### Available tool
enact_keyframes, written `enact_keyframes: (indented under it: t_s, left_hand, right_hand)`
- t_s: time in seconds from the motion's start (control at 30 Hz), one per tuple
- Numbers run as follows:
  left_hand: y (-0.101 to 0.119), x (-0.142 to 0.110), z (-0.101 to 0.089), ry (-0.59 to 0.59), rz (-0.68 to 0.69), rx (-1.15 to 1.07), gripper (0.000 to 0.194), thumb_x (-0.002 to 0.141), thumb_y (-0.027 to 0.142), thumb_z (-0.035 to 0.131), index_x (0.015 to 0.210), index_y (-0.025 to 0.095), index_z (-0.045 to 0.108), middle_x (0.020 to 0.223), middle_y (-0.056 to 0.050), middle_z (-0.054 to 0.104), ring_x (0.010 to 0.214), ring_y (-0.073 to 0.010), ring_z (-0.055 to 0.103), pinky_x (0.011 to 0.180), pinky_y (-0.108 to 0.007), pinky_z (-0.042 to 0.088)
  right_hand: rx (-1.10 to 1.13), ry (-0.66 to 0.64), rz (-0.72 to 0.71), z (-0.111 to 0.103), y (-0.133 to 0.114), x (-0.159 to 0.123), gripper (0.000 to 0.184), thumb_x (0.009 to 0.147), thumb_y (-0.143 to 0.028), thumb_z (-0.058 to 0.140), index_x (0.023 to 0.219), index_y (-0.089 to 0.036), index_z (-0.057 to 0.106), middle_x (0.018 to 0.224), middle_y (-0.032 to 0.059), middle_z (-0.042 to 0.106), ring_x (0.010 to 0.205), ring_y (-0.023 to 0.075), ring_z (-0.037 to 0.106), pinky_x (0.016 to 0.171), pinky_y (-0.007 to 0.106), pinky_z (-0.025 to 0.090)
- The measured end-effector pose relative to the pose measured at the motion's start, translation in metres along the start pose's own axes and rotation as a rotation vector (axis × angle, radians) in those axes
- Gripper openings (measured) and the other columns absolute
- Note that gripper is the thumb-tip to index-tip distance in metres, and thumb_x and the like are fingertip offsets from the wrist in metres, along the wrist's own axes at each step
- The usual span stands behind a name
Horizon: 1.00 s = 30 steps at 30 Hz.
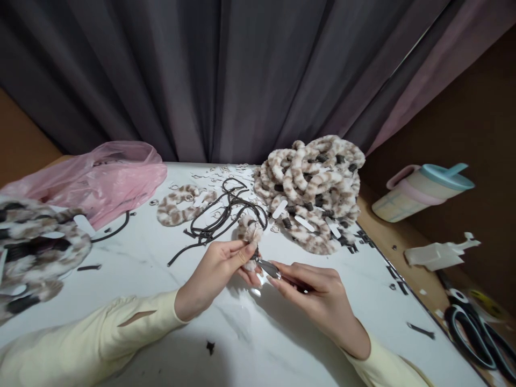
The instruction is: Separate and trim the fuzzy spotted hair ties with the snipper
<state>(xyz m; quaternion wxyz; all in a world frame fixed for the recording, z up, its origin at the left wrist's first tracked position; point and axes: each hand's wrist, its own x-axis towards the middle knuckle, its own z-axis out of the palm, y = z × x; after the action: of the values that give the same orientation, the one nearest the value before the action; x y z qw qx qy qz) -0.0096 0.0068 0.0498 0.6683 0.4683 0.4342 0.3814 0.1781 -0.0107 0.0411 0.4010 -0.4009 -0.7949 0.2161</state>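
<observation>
My left hand (229, 263) is closed on a fluffy brown-and-white strap (249, 228), pinched between thumb and fingers. Dark cord shows at the strap's lower part, just beside the thumb. My right hand (312, 287) grips a pair of dark pliers (269, 269), whose jaws point left and meet the dark cord next to my left fingertips. Whether the jaws are closed on the cord I cannot tell. Behind the hands lie loose dark cords (226, 215) and a fluffy loop (177, 207) with a white tab.
A heap of fluffy straps (310, 177) stands back right; more straps (60, 247) and a pink plastic bag (121, 172) are left. Metal clasps (226, 172) lie at the back. Along the right are a tumbler (415, 193), a white bottle (433, 257), scissors (467, 333) and cord scraps (421, 329).
</observation>
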Motion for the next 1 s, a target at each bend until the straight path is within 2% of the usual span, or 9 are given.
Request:
enact_keyframes:
  t_s: [0.27,0.47,0.53,0.6,0.77,1.0]
  left_hand:
    - [0.000,0.001,0.001,0.039,-0.033,0.048,0.038,0.078,0.047,0.059,0.064,0.013,0.065,0.063,-0.004,0.068,0.060,-0.0163,0.066,0.060,-0.023,0.052]
    - [-0.004,0.002,0.000,0.081,-0.060,0.085,0.040,0.078,0.049,0.059,0.066,0.011,0.066,0.066,-0.006,0.069,0.068,-0.0212,0.068,0.064,-0.027,0.054]
    - [-0.006,0.003,0.000,0.096,-0.050,0.081,0.040,0.077,0.049,0.060,0.064,0.011,0.065,0.066,-0.005,0.068,0.068,-0.0214,0.068,0.064,-0.027,0.054]
    - [-0.008,0.003,0.000,0.111,-0.025,0.070,0.040,0.077,0.050,0.060,0.065,0.012,0.065,0.068,-0.004,0.068,0.068,-0.0204,0.067,0.065,-0.028,0.055]
    - [-0.014,0.003,-0.002,0.172,0.046,0.080,0.037,0.080,0.049,0.056,0.075,0.014,0.068,0.075,-0.001,0.068,0.077,-0.0203,0.067,0.073,-0.029,0.056]
    - [-0.014,0.011,-0.005,0.238,0.061,-0.096,0.034,0.079,0.047,0.060,0.074,0.013,0.066,0.073,-0.002,0.067,0.072,-0.0175,0.066,0.076,-0.032,0.056]
  right_hand:
    - [-0.172,-0.091,-0.198,-0.003,0.000,-0.002,0.025,0.092,-0.022,0.047,0.106,-0.007,0.063,0.057,0.0006,0.053,0.046,0.0089,0.046,0.043,0.020,0.035]
    - [-0.573,-0.227,-0.421,-0.006,-0.001,-0.001,0.029,0.094,-0.013,0.039,0.120,-0.003,0.049,0.067,0.0039,0.058,0.052,0.0118,0.052,0.042,0.025,0.033]
    - [-0.625,-0.283,-0.456,-0.007,-0.003,0.003,0.030,0.093,-0.011,0.038,0.121,-0.002,0.047,0.070,0.0048,0.058,0.052,0.0132,0.053,0.041,0.026,0.031]
    - [-0.568,-0.292,-0.390,-0.006,-0.008,0.009,0.028,0.094,-0.012,0.036,0.115,-0.002,0.052,0.067,0.0038,0.056,0.048,0.0126,0.051,0.040,0.026,0.031]
    - [-0.310,-0.207,-0.148,0.005,-0.018,0.021,0.027,0.096,-0.021,0.037,0.089,-0.010,0.060,0.058,0.0012,0.052,0.043,0.0097,0.045,0.044,0.023,0.032]
    - [-0.222,-0.075,-0.116,0.019,-0.013,0.029,0.022,0.094,-0.022,0.042,0.086,-0.012,0.059,0.057,0.0000,0.053,0.043,0.0092,0.045,0.044,0.021,0.032]
